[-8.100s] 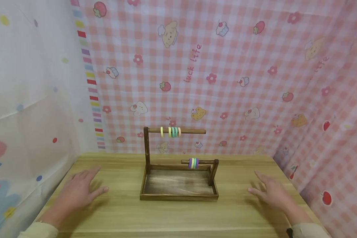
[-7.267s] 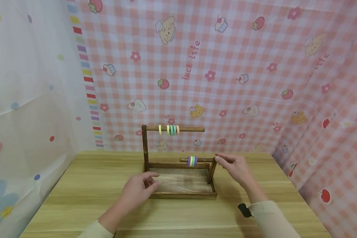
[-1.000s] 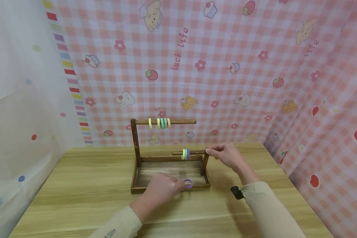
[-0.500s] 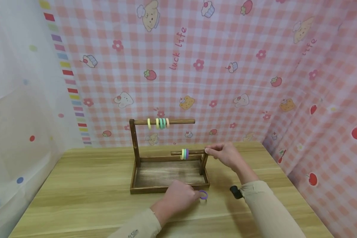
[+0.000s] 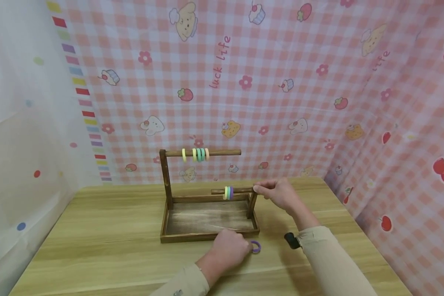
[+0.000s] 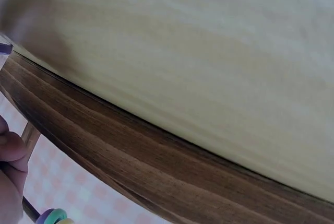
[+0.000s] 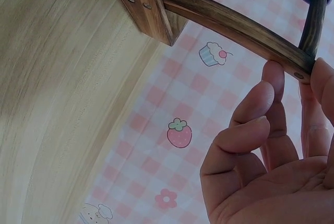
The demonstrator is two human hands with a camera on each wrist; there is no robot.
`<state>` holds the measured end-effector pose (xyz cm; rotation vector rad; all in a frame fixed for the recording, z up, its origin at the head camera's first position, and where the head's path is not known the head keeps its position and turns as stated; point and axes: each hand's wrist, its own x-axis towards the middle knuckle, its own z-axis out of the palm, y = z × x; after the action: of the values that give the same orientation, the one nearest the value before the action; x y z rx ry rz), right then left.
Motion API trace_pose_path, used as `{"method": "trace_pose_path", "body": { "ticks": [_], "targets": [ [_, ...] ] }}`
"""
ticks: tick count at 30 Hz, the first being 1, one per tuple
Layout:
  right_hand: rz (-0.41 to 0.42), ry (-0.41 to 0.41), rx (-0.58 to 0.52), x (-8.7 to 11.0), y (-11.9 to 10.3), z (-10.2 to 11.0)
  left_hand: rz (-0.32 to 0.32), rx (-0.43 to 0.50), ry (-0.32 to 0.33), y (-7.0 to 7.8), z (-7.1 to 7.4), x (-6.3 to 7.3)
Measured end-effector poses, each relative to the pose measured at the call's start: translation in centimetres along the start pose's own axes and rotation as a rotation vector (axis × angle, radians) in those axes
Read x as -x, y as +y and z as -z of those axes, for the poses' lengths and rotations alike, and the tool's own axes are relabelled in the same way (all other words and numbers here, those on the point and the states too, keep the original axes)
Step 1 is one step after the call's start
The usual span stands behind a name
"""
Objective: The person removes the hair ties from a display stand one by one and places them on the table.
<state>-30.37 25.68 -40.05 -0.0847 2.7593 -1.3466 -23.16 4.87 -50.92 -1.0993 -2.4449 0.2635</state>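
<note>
In the head view, a purple ring is low over or on the table, just in front of the tray's right corner. My left hand pinches its left edge at the fingertips; whether it touches the wood is hard to tell. A sliver of the purple ring shows in the left wrist view. My right hand pinches the top of the short post of the wooden rack. Yellow, green and purple rings hang on the lower rod. Several yellow, green and peach rings hang on the upper rod.
The rack's shallow tray stands on the wooden table, with a tall post at its left. A pink checked cloth hangs behind, and a white cloth hangs on the left.
The purple ring has come off the lower rod, where two purple ones hung earlier. My left hand has moved it right and nearer, past the tray's front. My right hand stays on the post.
</note>
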Motion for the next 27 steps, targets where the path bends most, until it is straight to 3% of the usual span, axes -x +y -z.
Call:
{"method": "trace_pose_path", "body": {
  "ticks": [8, 12, 19, 27],
  "targets": [
    [0.011, 0.001, -0.003, -0.1, 0.0, -0.1, 0.093, 0.234, -0.001, -0.5, -0.2, -0.2],
    [0.016, 0.006, -0.007, 0.0, 0.0, -0.1, 0.117, 0.289, -0.018, -0.6, 0.0, -0.2],
    [0.029, -0.002, -0.010, 0.1, 0.2, 0.0, 0.277, 0.533, -0.070, 0.3, 0.2, -0.5],
    [0.024, -0.008, -0.005, 0.5, 0.3, 0.1, 0.385, 0.606, -0.074, 0.9, 0.7, -0.5]
  ]
}}
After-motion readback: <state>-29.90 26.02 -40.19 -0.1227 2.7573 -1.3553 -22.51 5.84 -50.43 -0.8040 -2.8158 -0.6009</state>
